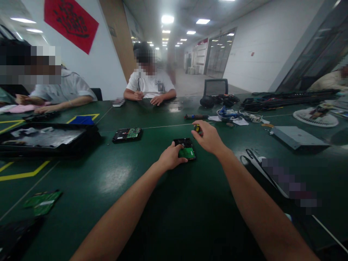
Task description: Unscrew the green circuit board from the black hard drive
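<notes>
Black and green hard drive (187, 150)

The left grip (170, 156) covers the left edge of the drive (187, 151). Right of the drive, the right grip (208, 137) hides most of a yellow-black object (197, 128), too small to identify. Left of the drive, a tray (88, 135) and, nearer, a black part (17, 233) are cut off by the picture's edge. Right of the drive, pixelation obscures an item (290, 181).
</notes>
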{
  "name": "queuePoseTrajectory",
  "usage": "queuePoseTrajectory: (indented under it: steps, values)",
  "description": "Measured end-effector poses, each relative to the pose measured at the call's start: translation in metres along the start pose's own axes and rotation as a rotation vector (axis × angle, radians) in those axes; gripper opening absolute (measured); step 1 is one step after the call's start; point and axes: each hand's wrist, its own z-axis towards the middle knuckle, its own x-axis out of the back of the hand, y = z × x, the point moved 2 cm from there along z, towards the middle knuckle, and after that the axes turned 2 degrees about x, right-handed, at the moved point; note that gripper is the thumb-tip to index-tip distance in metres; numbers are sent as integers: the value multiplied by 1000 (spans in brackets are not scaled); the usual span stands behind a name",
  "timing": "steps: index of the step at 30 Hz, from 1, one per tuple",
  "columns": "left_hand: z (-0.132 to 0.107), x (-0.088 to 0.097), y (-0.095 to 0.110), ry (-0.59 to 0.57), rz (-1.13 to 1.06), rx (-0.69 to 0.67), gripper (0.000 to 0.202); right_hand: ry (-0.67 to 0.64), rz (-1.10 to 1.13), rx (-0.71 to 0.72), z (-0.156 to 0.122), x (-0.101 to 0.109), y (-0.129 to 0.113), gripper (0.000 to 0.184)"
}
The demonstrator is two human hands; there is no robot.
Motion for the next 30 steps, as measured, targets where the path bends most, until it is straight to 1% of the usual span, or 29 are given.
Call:
queuePoseTrajectory:
  steps: [4, 6, 11, 14, 17, 22, 27, 30]
  values:
    - [0, 0, 1, -3, 2, 4, 70, 13, 19, 33, 0, -1, -1, 37]
    - [0, 0, 0, -1, 0, 4, 70, 32, 12, 34, 0, -2, -2, 38]
    - [-1, 0, 0, 8, -15, 3, 69, 47, -29, -20, -2, -2, -5, 30]
    - [-2, 1, 0, 25, -25, 3, 69, 48, -62, -26, -3, -1, -6, 26]
    - [-1, 0, 0, 41, -43, -2, 69, 66, -72, -18, -3, -2, -5, 26]
    - [-1, -1, -1, 42, -63, -1, 68, 70, -52, -3, -3, -3, -5, 34]
    - [0, 0, 0, 61, -82, -11, 67, 76, -80, 9, -3, -1, -8, 28]
    - [1, -1, -1, 73, -90, -23, 67, 89, -49, 23, -2, 0, -8, 26]
